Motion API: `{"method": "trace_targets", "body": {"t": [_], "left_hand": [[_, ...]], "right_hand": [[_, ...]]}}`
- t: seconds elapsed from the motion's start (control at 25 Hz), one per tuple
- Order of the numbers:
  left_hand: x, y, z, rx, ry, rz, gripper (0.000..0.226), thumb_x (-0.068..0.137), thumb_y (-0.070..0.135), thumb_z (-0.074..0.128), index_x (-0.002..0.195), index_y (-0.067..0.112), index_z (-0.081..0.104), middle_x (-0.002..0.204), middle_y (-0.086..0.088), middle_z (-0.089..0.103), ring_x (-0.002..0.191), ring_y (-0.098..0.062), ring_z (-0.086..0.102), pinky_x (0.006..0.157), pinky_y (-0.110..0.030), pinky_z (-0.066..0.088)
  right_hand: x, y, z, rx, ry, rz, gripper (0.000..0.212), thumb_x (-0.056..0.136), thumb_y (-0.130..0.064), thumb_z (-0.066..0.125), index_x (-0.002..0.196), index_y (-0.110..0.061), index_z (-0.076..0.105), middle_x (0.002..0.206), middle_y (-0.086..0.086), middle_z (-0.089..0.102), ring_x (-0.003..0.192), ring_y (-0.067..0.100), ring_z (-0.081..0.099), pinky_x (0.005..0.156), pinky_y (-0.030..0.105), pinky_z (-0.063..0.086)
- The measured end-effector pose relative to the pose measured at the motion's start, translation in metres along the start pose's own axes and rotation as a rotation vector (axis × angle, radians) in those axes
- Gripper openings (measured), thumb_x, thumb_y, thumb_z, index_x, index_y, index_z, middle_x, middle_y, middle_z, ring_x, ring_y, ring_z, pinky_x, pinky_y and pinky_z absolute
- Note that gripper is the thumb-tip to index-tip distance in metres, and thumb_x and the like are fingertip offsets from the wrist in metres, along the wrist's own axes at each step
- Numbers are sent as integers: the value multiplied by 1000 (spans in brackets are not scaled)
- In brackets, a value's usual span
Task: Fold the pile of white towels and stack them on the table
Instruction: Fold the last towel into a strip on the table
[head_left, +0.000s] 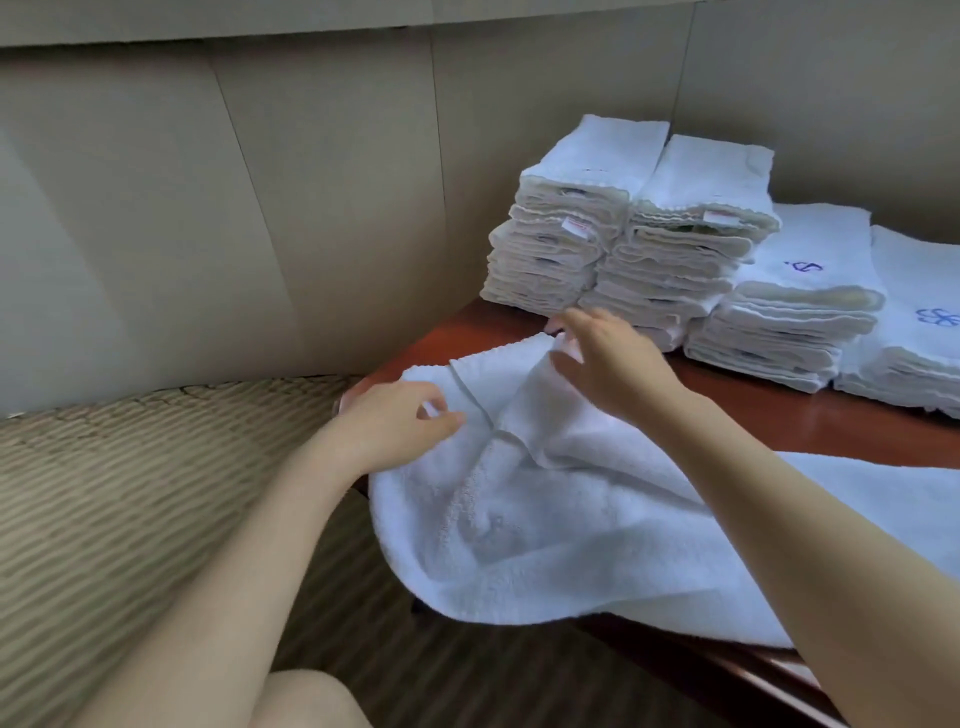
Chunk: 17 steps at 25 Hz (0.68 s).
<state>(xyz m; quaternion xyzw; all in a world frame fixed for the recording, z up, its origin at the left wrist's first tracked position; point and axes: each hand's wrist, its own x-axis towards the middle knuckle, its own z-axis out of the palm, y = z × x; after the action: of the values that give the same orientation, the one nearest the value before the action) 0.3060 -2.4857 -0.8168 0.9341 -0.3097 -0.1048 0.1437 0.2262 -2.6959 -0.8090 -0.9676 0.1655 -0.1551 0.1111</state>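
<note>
A white towel (545, 519) lies spread and rumpled over the near left part of the wooden table (831, 421), its front edge hanging past the table's rim. My left hand (395, 421) pinches a fold of the towel near its far left corner. My right hand (613, 358) reaches to the towel's far edge with fingers spread, touching the raised corner there. Two tall stacks of folded white towels (618, 234) stand at the back of the table.
Lower stacks of folded towels with blue embroidery (810, 296) sit to the right of the tall ones. A beige padded wall (260, 182) rises behind. Striped carpet (130, 493) covers the floor on the left. My knee (306, 701) shows at the bottom.
</note>
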Motion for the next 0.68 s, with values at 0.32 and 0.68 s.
{"method": "trace_targets", "body": {"t": [0.32, 0.68], "left_hand": [[44, -21, 19, -189, 535, -96, 22, 87, 12, 55, 106, 19, 63, 115, -11, 57, 104, -34, 56, 81, -35, 45], [32, 15, 18, 170, 470, 32, 59, 85, -5, 41, 139, 18, 39, 144, -13, 33, 132, -32, 31, 104, -39, 30]], "right_hand": [[-3, -18, 36, 290, -166, -132, 44, 93, -41, 53, 133, -23, 50, 140, 0, 44, 131, 16, 39, 103, 25, 28], [-15, 23, 1, -102, -333, 38, 71, 86, -65, 49, 146, -32, 29, 148, -1, 37, 138, 21, 31, 112, 48, 25]]}}
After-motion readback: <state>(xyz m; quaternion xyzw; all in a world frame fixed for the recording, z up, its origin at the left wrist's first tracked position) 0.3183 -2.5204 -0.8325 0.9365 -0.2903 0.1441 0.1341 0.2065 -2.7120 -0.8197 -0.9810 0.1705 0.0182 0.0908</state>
